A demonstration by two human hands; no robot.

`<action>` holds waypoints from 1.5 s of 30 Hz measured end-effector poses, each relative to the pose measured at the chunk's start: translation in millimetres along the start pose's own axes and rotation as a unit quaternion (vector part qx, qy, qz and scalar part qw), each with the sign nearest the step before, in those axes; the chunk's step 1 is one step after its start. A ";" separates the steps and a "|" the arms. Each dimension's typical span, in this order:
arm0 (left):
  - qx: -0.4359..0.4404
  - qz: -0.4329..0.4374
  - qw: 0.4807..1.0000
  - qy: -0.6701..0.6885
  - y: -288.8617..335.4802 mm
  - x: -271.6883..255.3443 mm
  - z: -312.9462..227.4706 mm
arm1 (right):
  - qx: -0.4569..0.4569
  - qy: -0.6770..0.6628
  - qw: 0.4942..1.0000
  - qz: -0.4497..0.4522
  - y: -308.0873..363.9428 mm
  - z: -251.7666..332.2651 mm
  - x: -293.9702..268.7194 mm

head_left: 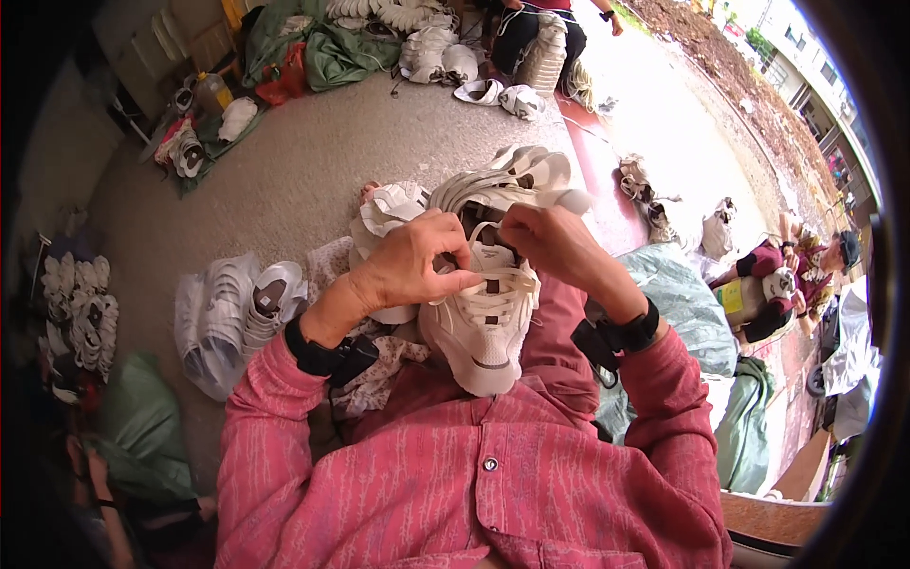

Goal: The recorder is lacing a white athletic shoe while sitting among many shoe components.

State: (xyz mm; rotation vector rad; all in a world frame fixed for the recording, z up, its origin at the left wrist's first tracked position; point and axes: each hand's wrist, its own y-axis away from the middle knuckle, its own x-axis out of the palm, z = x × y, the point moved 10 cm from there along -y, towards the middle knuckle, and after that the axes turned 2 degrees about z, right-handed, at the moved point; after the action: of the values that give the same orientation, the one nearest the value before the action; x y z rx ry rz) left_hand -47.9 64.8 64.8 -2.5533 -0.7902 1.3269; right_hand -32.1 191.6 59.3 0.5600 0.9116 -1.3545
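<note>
A white sneaker (479, 343) rests on my lap with its toe toward me and pale laces threaded across its front. My left hand (412, 263) pinches a shoelace (495, 283) at the left of the lacing, thumb and forefinger nearly together. On the other side, my right hand (553, 245) is closed on the lace near the tongue, its fingertips partly hidden. Just beyond both hands lies a bundle of loose pale laces (464, 187), next to more white sneakers (540, 169) on my knees. Another white shoe (389, 211) sits behind my left hand.
Sneakers in clear plastic (216, 318) stand on the floor to my left, beside a single sneaker (275, 296). Green sheeting (678, 294) lies at my right. Shoe piles (431, 52) and a seated person (559, 24) are ahead; another person (773, 284) sits far right.
</note>
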 end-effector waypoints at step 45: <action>0.067 0.111 0.984 -0.122 -55.6 33.4 -11.7 | 0.316 -0.724 0.581 0.193 81.3 -55.6 99.5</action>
State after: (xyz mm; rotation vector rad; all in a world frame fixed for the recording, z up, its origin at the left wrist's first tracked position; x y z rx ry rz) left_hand -44.1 130.5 68.3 -2.4595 -0.4404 1.7236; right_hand 31.1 192.2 -65.7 -0.0125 -1.0533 -1.1705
